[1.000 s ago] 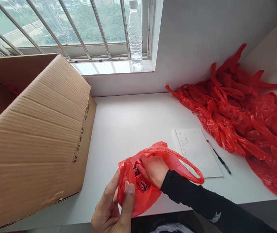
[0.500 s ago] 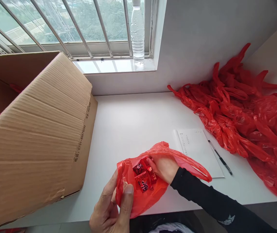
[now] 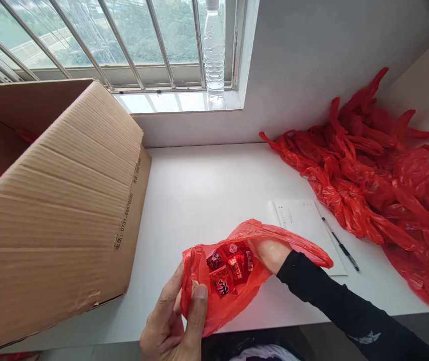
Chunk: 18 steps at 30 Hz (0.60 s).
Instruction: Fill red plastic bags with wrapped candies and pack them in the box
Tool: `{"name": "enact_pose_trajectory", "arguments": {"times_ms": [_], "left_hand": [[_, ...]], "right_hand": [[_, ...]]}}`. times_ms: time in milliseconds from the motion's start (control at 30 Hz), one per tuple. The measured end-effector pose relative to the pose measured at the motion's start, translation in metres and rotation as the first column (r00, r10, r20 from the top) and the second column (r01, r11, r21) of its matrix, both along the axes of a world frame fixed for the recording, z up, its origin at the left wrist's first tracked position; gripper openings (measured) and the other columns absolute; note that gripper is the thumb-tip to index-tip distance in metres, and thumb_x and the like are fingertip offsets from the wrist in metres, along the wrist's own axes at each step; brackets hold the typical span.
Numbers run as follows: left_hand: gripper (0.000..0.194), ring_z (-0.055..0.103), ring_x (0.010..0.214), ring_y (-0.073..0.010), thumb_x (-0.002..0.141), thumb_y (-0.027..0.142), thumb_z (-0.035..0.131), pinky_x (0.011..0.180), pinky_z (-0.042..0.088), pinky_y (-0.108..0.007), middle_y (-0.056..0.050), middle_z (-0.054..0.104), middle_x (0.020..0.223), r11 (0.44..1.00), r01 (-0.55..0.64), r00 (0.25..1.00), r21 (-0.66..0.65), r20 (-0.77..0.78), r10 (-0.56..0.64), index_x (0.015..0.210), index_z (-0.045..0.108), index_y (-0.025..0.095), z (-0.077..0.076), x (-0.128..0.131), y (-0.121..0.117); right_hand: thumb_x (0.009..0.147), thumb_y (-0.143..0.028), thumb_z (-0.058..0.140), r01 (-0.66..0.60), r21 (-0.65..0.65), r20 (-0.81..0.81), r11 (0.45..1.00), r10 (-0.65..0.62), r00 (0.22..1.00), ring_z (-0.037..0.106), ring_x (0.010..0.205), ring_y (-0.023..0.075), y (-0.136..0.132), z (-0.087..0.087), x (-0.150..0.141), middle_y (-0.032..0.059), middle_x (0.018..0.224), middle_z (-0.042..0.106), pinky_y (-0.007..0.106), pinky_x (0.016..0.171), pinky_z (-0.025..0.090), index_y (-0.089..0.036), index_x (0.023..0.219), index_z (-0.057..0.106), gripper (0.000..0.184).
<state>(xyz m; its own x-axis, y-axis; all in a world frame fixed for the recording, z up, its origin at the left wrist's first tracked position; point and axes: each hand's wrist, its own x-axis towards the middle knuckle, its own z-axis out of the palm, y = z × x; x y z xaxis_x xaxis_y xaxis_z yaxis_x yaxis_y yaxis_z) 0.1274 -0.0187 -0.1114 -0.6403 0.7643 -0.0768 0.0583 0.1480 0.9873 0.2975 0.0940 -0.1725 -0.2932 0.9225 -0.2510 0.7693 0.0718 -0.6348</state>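
A thin red plastic bag (image 3: 233, 308) is held near the table's front edge with its mouth spread. My left hand (image 3: 174, 318) is closed on the bag's left rim, thumb in front and fingers behind. Inside the bag lie several small red wrapped packets (image 3: 237, 265), some with dark printing. My right hand (image 3: 272, 253), in a black sleeve, reaches into the bag from the right. Its fingers are hidden by the bag, so I cannot see whether they hold anything.
A large open cardboard box (image 3: 86, 200) with red plastic inside stands at left. Red plastic bags (image 3: 372, 175) are heaped at right. A white paper pad (image 3: 308, 220) and a pen (image 3: 342, 245) lie behind my right hand. A clear bottle (image 3: 214, 55) stands on the windowsill.
My right hand has drawn back to the right, off the packets, and its fingers have gone behind the bag's film. More packets show now. My left hand keeps its grip.
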Motion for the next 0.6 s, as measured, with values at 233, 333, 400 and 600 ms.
{"name": "enact_pose_trajectory", "arguments": {"times_ms": [233, 333, 400, 600], "left_hand": [[0.035, 0.075, 0.101, -0.0206, 0.081, 0.032, 0.079, 0.085, 0.061, -0.023, 0.000, 0.079, 0.110, 0.994, 0.100, 0.991, 0.050, -0.089, -0.096, 0.115, 0.074, 0.034, -0.010, -0.009, -0.002], [0.035, 0.076, 0.096, -0.0184, 0.083, 0.030, 0.076, 0.083, 0.062, -0.023, 0.002, 0.079, 0.107, 0.990, 0.121, 0.989, 0.077, -0.097, -0.113, 0.118, 0.073, 0.036, -0.010, -0.009, -0.001], [0.035, 0.076, 0.099, -0.0208, 0.082, 0.031, 0.077, 0.084, 0.062, -0.024, 0.001, 0.079, 0.108, 0.992, 0.109, 0.991, 0.070, -0.079, -0.104, 0.117, 0.074, 0.035, -0.009, -0.008, -0.001], [0.035, 0.073, 0.107, -0.0272, 0.078, 0.034, 0.081, 0.088, 0.062, -0.029, -0.004, 0.078, 0.111, 0.995, 0.084, 0.996, 0.045, -0.023, -0.083, 0.113, 0.076, 0.031, -0.009, -0.007, 0.000]], "right_hand": [[0.089, -0.023, 0.048, -0.218, 0.061, 0.114, 0.974, 0.211, 0.971, 0.062, 0.077, 0.0253, -0.005, 0.008, 0.005, 0.0083, 0.088, 0.068, 0.036, 0.071, 0.045, -0.018, 0.092, 0.062, 0.015], [0.086, -0.028, 0.055, -0.242, 0.071, 0.183, 0.968, 0.226, 0.957, 0.063, 0.086, 0.0322, -0.014, 0.000, 0.005, 0.0144, 0.096, 0.069, 0.041, 0.074, 0.045, -0.015, 0.102, 0.063, 0.022], [0.083, -0.023, 0.058, -0.253, 0.067, 0.201, 0.965, 0.236, 0.951, 0.064, 0.085, 0.0306, -0.019, -0.002, 0.003, 0.0129, 0.096, 0.069, 0.038, 0.073, 0.045, -0.015, 0.104, 0.063, 0.024], [0.073, -0.005, 0.053, -0.236, 0.071, 0.230, 0.969, 0.214, 0.949, 0.059, 0.065, 0.0195, -0.017, 0.007, -0.005, 0.0051, 0.077, 0.067, 0.030, 0.058, 0.037, -0.015, 0.088, 0.063, 0.020]]}}
